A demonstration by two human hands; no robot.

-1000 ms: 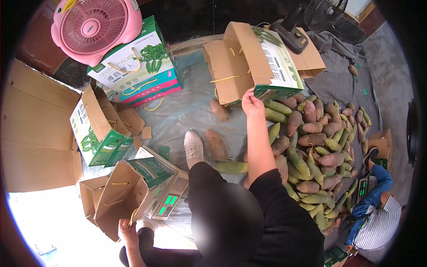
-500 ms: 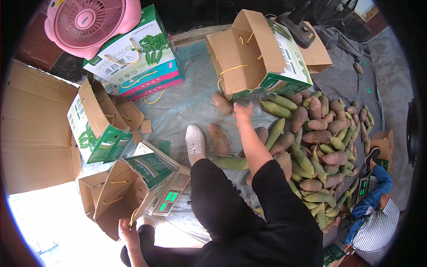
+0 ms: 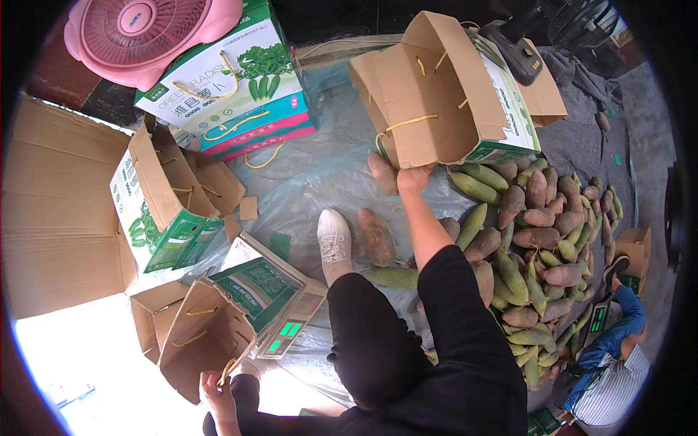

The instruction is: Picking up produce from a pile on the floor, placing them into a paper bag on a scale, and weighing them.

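My left hand [image 3: 218, 394] is closed round the yellow rope handle [image 3: 227, 372] of an open cardboard box [image 3: 211, 349], which sits tilted on a digital scale [image 3: 282, 341] with lit green digits. Stretched forward, my right hand [image 3: 416, 179] is closed at the lower edge of another open cardboard box [image 3: 436, 94] lying on its side; the fingertips are hidden by the carton. A reddish-brown root vegetable [image 3: 382, 174] lies beside the right hand. Closer to my white shoe [image 3: 334, 240] rest a second brownish one [image 3: 376, 238] and a long green radish [image 3: 395, 277].
To the right spreads a big heap of green radishes and brown-red roots [image 3: 538, 238]. A pink fan [image 3: 138, 22] stands on stacked cartons [image 3: 225, 80] at back left. Another open carton [image 3: 167, 211] is at left. A co-worker in a striped top [image 3: 614, 381] sits at far right.
My right hand has come up against the lower edge of the far box, which has shifted and turned slightly to the right. My left hand keeps hold of the rope handle. The whole view has shifted slightly.
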